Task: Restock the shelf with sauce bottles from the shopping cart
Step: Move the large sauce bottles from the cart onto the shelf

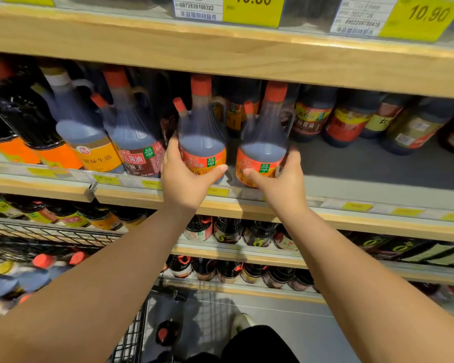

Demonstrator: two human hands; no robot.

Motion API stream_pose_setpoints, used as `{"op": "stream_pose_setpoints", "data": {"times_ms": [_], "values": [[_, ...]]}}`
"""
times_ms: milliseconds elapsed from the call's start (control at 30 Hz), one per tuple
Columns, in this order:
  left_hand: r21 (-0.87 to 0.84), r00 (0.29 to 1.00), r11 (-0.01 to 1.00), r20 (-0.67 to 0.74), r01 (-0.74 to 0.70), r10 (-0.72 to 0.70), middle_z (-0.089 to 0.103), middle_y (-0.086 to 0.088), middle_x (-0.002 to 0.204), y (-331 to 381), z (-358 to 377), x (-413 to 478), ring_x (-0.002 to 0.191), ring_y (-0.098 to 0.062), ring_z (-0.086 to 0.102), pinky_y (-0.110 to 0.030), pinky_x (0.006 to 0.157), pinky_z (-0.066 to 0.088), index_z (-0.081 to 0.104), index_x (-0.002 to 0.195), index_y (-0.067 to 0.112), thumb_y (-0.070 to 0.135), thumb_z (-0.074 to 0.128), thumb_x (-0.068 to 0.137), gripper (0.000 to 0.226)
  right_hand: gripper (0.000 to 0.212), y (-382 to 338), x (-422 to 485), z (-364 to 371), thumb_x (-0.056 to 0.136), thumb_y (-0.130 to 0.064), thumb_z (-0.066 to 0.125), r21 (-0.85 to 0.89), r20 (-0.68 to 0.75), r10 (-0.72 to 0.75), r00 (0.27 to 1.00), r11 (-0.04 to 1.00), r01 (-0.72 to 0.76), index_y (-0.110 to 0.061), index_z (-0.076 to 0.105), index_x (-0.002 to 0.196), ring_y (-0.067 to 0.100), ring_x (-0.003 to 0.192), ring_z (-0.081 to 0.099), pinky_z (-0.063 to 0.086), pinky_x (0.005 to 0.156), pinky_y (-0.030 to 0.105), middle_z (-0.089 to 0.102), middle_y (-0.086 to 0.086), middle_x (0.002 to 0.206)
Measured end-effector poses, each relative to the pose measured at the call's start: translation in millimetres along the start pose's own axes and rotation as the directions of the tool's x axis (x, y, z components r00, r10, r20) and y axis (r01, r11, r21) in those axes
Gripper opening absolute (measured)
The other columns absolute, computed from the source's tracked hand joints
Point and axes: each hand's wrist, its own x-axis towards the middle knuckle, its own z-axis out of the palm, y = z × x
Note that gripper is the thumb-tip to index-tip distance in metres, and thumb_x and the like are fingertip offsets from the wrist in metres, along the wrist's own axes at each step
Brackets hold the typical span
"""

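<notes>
On the shelf point(351, 176), the left hand point(186, 176) holds one bottle point(202, 142). At 3 o'clock from it, the right hand point(281, 176) holds a second bottle point(262, 148), both upright.

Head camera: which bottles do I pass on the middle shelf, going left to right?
Orange-label bottles → yellow-label bottle → dark-red-label bottle → first orange-red bottle in the left hand → second orange-red bottle in the right hand → back-row bottles.

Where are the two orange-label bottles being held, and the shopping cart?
left-hand bottle point(201, 142): head view, on its body just above the label.
right-hand bottle point(263, 151): head view, on its body just above the label.
shopping cart point(63, 235): head view, on its wire mesh wall.
</notes>
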Motion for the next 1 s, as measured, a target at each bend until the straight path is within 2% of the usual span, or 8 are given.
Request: {"op": "stream_pose_setpoints", "data": {"times_ms": [167, 267, 367, 433, 533, 600, 767, 1000], "values": [[0.172, 0.998, 0.984, -0.056, 0.034, -0.025, 0.055, 0.004, 0.132, -4, 8, -10, 0.122, -0.020, 0.052, -0.047, 0.101, 0.045, 0.033, 0.139, 0.027, 0.065, 0.076, 0.053, 0.102, 0.062, 5, -7, -6, 0.072, -0.029, 0.083, -0.193, 0.031, -0.023, 0.999, 0.981, 0.029, -0.022, 0.041, 0.116, 0.019, 0.108, 0.060, 0.053, 0.086, 0.038, 0.061, 0.000, 0.119], [0.187, 0.992, 0.982, -0.127, 0.030, -0.007, 0.052, 0.001, 0.133, -3, 13, -11, 0.124, -0.021, 0.050, -0.046, 0.102, 0.043, 0.034, 0.140, 0.021, 0.056, 0.080, 0.060, 0.099, 0.060, 1, -3, -4, 0.073, -0.031, 0.082, -0.253, 0.029, -0.006, 1.000, 0.967, 0.013, -0.020, 0.040, 0.113, 0.021, 0.106, 0.061, 0.049, 0.079, 0.032, 0.062, 0.001, 0.118], [0.188, 0.977, 0.982, -0.207, -0.014, 0.054, 0.049, -0.004, 0.130, -5, 10, -13, 0.121, -0.021, 0.049, -0.040, 0.102, 0.044, 0.037, 0.139, 0.013, 0.050, 0.081, 0.062, 0.095, 0.059, -3, 2, 5, 0.074, -0.036, 0.081, -0.316, 0.050, -0.013, 0.999, 0.948, 0.028, -0.018, 0.040, 0.113, 0.025, 0.110, 0.060, 0.047, 0.081, 0.032, 0.061, 0.003, 0.121], [0.217, 0.959, 0.973, -0.249, -0.083, 0.138, 0.047, -0.010, 0.126, -5, 7, -17, 0.118, -0.022, 0.048, -0.033, 0.099, 0.044, 0.039, 0.136, 0.005, 0.046, 0.081, 0.065, 0.092, 0.065, -7, 6, 14, 0.074, -0.040, 0.080, -0.344, 0.052, -0.007, 0.999, 0.939, 0.025, -0.015, 0.041, 0.121, 0.027, 0.113, 0.059, 0.046, 0.083, 0.033, 0.060, 0.004, 0.123], [0.267, 0.946, 0.958, -0.271, -0.101, 0.175, 0.046, -0.016, 0.126, -5, 8, -19, 0.119, -0.027, 0.046, -0.040, 0.099, 0.045, 0.038, 0.134, -0.003, 0.046, 0.080, 0.068, 0.091, 0.083, -15, 15, 26, 0.076, -0.039, 0.077, -0.360, 0.098, -0.040, 0.994, 0.930, 0.073, -0.016, 0.031, 0.141, 0.029, 0.117, 0.057, 0.047, 0.090, 0.036, 0.058, 0.006, 0.129], [0.302, 0.949, 0.952, -0.282, -0.050, 0.139, 0.046, -0.017, 0.127, -7, 10, -16, 0.120, -0.029, 0.046, -0.042, 0.100, 0.044, 0.039, 0.132, -0.003, 0.048, 0.080, 0.066, 0.093, 0.085, -17, 21, 29, 0.078, -0.037, 0.076, -0.339, 0.178, -0.043, 0.983, 0.935, 0.102, -0.016, 0.027, 0.144, 0.027, 0.116, 0.058, 0.047, 0.091, 0.036, 0.059, 0.005, 0.129], [0.299, 0.949, 0.954, -0.306, 0.018, 0.078, 0.043, -0.011, 0.133, -8, 10, -14, 0.124, -0.026, 0.046, -0.041, 0.104, 0.042, 0.039, 0.134, 0.002, 0.048, 0.082, 0.063, 0.094, 0.055, -9, 28, 26, 0.082, -0.044, 0.071, -0.397, 0.226, 0.021, 0.974, 0.915, 0.072, -0.011, 0.050, 0.120, 0.026, 0.107, 0.062, 0.048, 0.080, 0.033, 0.065, 0.006, 0.116], [0.171, 0.943, 0.985, -0.325, -0.016, 0.071, 0.042, -0.008, 0.132, -11, 4, -14, 0.123, -0.021, 0.047, -0.039, 0.103, 0.043, 0.039, 0.136, 0.006, 0.046, 0.086, 0.057, 0.101, 0.049, -16, 38, 50, 0.090, -0.041, 0.060, -0.453, 0.221, -0.020, 0.975, 0.883, 0.120, -0.006, 0.050, 0.124, 0.032, 0.109, 0.060, 0.040, 0.074, 0.028, 0.065, 0.013, 0.116]]}}
